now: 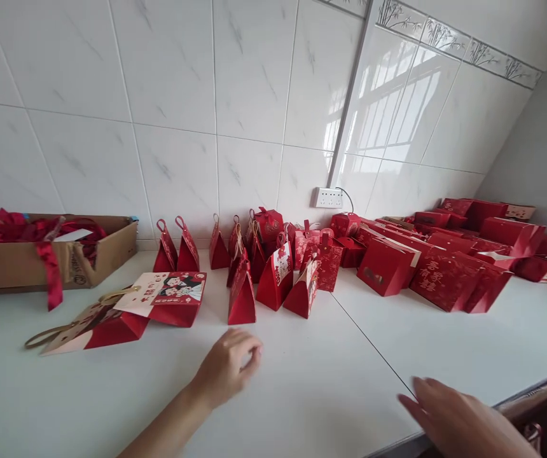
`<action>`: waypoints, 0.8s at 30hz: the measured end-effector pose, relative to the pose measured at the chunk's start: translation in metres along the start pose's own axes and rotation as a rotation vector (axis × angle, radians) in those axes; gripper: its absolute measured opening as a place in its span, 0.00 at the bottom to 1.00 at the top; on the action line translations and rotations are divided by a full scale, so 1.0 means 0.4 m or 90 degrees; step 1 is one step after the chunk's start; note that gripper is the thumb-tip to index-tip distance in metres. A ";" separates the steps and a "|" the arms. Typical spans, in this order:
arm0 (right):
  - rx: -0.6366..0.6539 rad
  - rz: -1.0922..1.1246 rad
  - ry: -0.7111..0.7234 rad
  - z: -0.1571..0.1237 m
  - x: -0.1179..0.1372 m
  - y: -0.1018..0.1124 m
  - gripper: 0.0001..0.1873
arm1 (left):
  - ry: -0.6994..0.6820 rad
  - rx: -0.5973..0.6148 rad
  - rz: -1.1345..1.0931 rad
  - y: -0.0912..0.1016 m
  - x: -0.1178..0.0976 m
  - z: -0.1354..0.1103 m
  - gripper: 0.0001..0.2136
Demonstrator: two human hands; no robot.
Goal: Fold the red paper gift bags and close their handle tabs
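"When you checked the left hand (228, 369), how did it stand?"

"It was curled narrow above the white table (311, 375), thumb and forefinger bent into a small loop. With the blur there, I couldn't tell whether their tips met."

"And the right hand (464, 413)?"

"That one was at the lower right, near the table's front edge, its fingers straight and the thumb side parted from them. It was well apart from the left."

"What was nearest the left one?"

"A red triangular box (242, 299), upright on the table just beyond the knuckles. Two more peaked boxes (273, 280) with printed panels stood close on its right, and a cluster of small red ones was packed behind."

"What about the left side?"

"Two larger printed boxes (178, 292) lay there, one touching the other, and a brown loop handle (44, 337) rested on the table. Behind them, two slim looped boxes (187, 252) stood near the tiled wall (173, 165). Farther left was a cardboard carton (20, 264) heaped with red ribbon, one strip (50, 277) hanging over its front."

"And off to the right?"

"Beyond the table's seam, rows of red gift boxes (388, 267) stretched toward the corner. A white power socket (329, 198) sat on the wall above."
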State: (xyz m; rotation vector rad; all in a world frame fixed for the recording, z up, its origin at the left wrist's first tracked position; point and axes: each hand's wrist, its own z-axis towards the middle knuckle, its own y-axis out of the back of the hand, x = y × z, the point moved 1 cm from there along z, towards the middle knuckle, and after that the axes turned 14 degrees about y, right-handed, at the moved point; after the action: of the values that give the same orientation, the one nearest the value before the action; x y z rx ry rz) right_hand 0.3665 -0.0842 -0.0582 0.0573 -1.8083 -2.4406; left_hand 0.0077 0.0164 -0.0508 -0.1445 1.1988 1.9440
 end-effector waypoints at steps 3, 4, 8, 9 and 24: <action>0.086 0.025 0.166 0.104 0.206 0.011 0.10 | 0.139 -0.343 -0.007 0.072 0.073 0.038 0.11; 0.117 0.020 0.236 0.138 0.271 0.020 0.12 | 0.200 -0.452 -0.007 0.103 0.101 0.048 0.13; 0.080 0.033 0.316 0.275 0.459 0.052 0.12 | 0.566 -0.686 -0.029 0.211 0.192 0.055 0.24; 0.046 0.052 0.301 0.310 0.485 0.054 0.13 | 0.613 -0.702 -0.026 0.226 0.205 0.052 0.26; 0.097 0.191 0.175 0.425 0.504 -0.095 0.14 | 0.538 -0.591 0.081 0.174 0.204 0.047 0.29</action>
State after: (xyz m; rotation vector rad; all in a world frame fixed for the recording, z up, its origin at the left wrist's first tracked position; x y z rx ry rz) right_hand 0.1484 0.0674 -0.0385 0.1174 -1.7352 -1.9830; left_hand -0.0880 0.0650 -0.0321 -1.5104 0.6489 2.5009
